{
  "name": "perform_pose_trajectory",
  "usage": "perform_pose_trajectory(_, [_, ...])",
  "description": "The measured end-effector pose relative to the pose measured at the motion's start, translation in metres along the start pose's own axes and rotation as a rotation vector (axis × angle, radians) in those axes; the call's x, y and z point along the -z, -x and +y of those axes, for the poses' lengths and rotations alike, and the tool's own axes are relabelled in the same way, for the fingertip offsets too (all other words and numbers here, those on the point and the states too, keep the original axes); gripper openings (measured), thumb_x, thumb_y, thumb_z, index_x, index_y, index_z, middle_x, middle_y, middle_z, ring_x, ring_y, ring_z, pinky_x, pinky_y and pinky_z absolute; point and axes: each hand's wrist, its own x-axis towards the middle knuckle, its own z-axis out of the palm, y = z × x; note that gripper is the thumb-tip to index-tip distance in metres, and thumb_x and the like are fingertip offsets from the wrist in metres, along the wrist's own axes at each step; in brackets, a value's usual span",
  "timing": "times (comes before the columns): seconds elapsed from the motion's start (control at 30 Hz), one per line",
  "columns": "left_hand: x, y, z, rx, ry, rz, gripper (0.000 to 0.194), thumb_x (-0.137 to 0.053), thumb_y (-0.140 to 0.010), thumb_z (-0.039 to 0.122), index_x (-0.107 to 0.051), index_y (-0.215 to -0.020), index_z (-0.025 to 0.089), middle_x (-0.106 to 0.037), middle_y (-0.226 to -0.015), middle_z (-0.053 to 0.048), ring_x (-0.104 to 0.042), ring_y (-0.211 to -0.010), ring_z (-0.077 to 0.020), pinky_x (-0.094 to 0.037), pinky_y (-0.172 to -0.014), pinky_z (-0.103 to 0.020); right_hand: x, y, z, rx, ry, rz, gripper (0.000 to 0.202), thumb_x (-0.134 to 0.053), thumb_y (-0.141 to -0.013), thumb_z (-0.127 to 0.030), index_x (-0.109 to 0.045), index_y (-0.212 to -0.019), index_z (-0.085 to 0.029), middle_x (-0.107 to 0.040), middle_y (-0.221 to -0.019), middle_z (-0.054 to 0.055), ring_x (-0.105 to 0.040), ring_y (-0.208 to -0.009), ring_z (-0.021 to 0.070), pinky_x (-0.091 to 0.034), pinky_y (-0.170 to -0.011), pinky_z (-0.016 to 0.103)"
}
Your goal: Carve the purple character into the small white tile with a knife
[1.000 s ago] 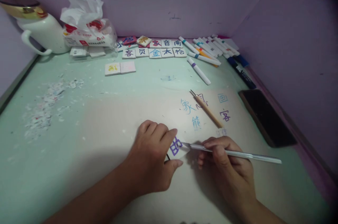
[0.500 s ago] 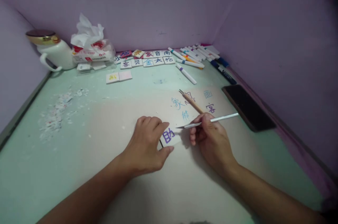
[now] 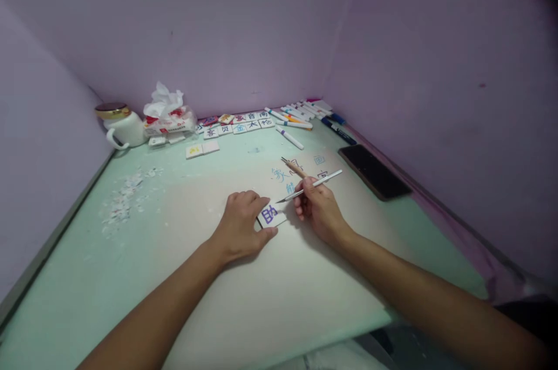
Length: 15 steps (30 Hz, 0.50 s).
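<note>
My left hand (image 3: 242, 227) grips a small white square tile (image 3: 279, 222) on the table, thumb at its near edge and fingers at its far side. A purple character is drawn on the tile. My right hand (image 3: 320, 210) is closed on a slim silver craft knife (image 3: 328, 177), its pointed blade slanting down left to the tile's far edge. I cannot tell whether the tip touches. Also held in the right hand is a wooden-handled tool (image 3: 294, 167) with a thin metal tip, pointing away to the back left; its lower part is hidden by the fingers.
Colored characters are written on the tabletop (image 3: 209, 277) beyond my hands. White scraps (image 3: 128, 195) lie left. Lettered tiles (image 3: 239, 128), capped markers (image 3: 290, 139), a tissue pack (image 3: 170, 123) and a white mug (image 3: 128, 130) line the back. A dark phone (image 3: 375, 171) lies right.
The head view has shifted, so the table's things appear smaller and its front edge shows. The knife tip sits slightly nearer the purple character. Both hands keep their holds.
</note>
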Motion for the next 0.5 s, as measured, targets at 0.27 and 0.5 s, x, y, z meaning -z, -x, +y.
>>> perform_pose_trajectory(0.27, [0.002,0.0,0.008,0.107,-0.125,0.054,0.054,-0.064,-0.071,0.049,-0.058,-0.109,0.012,-0.065,-0.085,-0.01,-0.058,-0.082,-0.0285,-0.037,-0.082,-0.046,0.0,-0.002,0.0,0.099,0.104,-0.026,0.031,-0.058,-0.082,-0.048,-0.055,-0.076,-0.018,-0.053,-0.053,-0.005,-0.044,-0.039,0.0066,-0.033,-0.034,0.016])
perform_pose_trajectory(0.5, [0.002,0.006,-0.004,0.223,-0.086,0.2,0.043,-0.034,-0.092,0.039,-0.059,-0.113,0.012,-0.07,-0.087,-0.011,-0.062,-0.081,-0.0265,-0.039,-0.082,-0.045,0.005,-0.006,0.004,0.212,0.237,-0.084,0.015,-0.064,-0.077,-0.028,-0.067,-0.088,-0.019,-0.065,-0.071,0.002,-0.051,-0.048,0.009,-0.038,-0.04,0.02])
